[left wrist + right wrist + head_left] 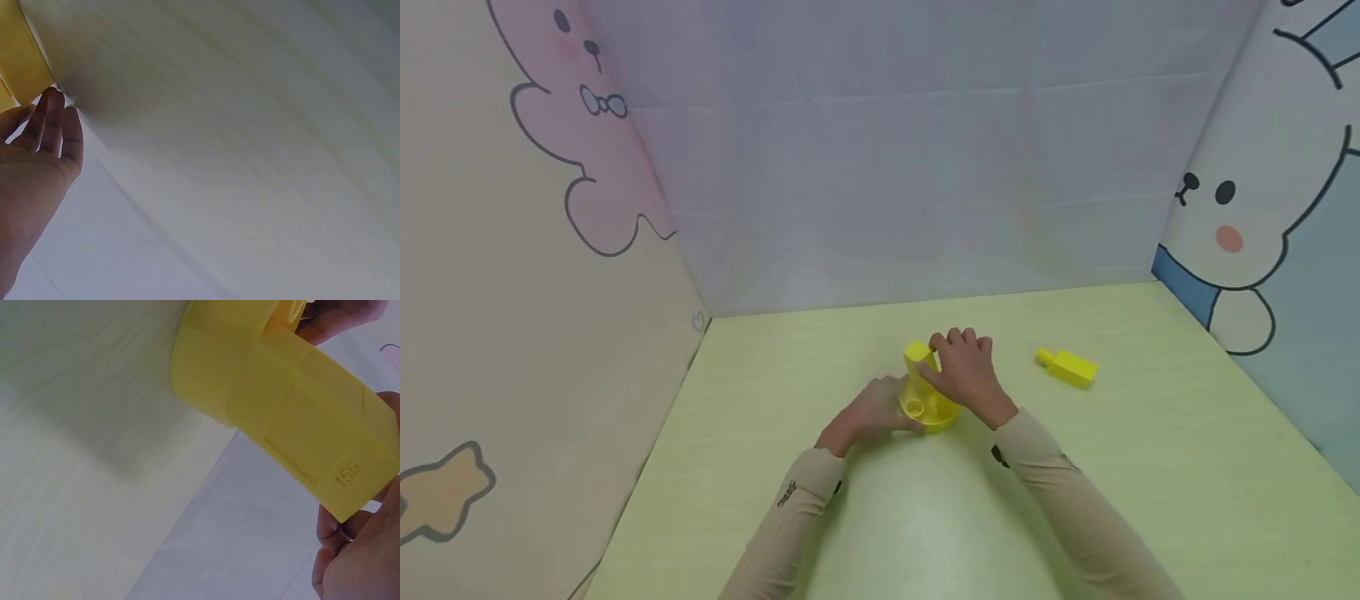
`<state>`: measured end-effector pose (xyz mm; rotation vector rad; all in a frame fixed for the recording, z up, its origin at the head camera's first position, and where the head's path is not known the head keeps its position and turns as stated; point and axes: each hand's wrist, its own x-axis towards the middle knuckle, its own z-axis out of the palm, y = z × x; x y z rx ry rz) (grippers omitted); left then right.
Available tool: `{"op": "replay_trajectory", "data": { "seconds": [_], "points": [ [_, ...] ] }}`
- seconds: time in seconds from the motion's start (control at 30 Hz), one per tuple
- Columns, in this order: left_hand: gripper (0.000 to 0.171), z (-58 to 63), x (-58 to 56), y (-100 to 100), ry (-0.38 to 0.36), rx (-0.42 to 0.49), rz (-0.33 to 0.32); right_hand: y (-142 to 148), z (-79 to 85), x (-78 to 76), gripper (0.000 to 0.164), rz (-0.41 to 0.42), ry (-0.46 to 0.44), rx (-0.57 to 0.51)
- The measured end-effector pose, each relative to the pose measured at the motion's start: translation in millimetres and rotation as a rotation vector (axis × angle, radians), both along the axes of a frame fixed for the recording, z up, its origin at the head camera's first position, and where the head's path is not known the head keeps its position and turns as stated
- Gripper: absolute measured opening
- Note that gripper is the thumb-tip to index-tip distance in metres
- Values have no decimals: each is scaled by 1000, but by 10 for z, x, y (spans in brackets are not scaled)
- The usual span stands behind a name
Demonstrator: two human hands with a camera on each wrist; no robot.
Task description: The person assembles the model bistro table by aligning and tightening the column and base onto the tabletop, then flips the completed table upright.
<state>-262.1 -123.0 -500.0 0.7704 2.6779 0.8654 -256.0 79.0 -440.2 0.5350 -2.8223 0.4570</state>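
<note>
While your left hand (872,408) curved round the side of a round yellow container (936,427) on the pale table (925,517), your right hand (966,367) gripped the top of a yellow block (917,377) rising from it. The container was glossy and low-walled; the block was tall, flat-sided and matched it in colour.

Your right wrist view alone showed the number 156 (347,475) and a recessed rectangular panel (309,434) on the block's face. Your left wrist view caught only a yellow corner by your fingertips, while the head view took in both hands.

Within the container's rim you had a small yellow ring (914,408); you couldn't tell how far the block's lower end sat inside. Farther off, to your right, a yellow bottle (1070,368) lay on its side, well apart, with a pale cloth (887,167) behind the table.
</note>
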Motion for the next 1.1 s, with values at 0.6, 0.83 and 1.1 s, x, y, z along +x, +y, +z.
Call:
{"op": "replay_trajectory", "data": {
  "seconds": [0.6,0.83,1.1],
  "points": [
    [67,16,2,6,2,-14,1,65,49,-59,46,72,-136,-26],
    [73,9,8,1,7,-19,4,69,61,-58,54,9,-136,-9],
    [74,1,3,11,-2,-23,2,111,23,-65,46,-16,-88,-15]
  ]
}}
